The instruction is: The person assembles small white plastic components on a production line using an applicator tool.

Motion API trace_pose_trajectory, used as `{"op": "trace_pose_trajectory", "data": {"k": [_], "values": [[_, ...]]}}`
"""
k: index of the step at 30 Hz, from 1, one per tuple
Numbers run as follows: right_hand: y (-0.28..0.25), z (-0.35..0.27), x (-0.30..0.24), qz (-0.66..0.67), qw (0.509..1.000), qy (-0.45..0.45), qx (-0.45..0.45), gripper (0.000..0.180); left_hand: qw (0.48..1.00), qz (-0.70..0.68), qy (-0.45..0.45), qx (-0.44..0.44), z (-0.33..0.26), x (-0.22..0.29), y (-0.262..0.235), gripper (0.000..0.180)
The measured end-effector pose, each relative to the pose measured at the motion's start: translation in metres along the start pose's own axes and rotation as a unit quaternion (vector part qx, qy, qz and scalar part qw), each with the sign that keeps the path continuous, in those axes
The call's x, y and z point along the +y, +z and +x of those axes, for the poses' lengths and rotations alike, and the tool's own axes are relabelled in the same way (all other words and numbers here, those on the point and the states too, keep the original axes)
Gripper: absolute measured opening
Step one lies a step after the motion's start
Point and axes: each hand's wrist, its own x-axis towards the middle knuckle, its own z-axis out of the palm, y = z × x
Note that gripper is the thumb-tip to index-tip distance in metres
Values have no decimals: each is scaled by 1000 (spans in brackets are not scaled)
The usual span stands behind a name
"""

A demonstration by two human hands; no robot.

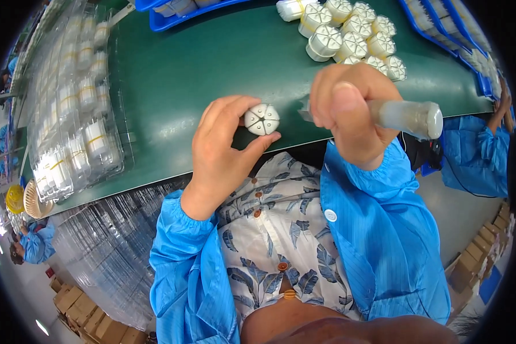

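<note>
My left hand curls its fingers and thumb round a round bundle of white wedge-shaped plastic pieces, standing with its end up on the green table. Small knobs show on the wedge ends, and a dark gap lies between them. To the right, my right hand is closed round a thick stick-like tool with a pale, translucent round end. A blurred part of it sticks out on the hand's left side, too smeared to name. The tool is held above the table, apart from the bundle.
Several similar white bundles with yellow bands stand beyond my right hand. Clear plastic trays of banded white parts are stacked at the left. Blue bins line the far and right edges. A person in blue is at the right.
</note>
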Motion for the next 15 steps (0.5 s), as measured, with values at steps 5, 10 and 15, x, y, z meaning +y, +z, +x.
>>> {"op": "trace_pose_trajectory", "data": {"k": [5,10,15], "values": [[22,8,14,-33,999,-25,-17,21,1000,-10,25,-9,0,-7,-3,52],[26,9,19,-16,1000,-2,-3,20,999,-31,34,6,0,-13,1,54],[34,10,25,-33,999,10,15,22,999,-24,27,4,0,-14,2,55]]}}
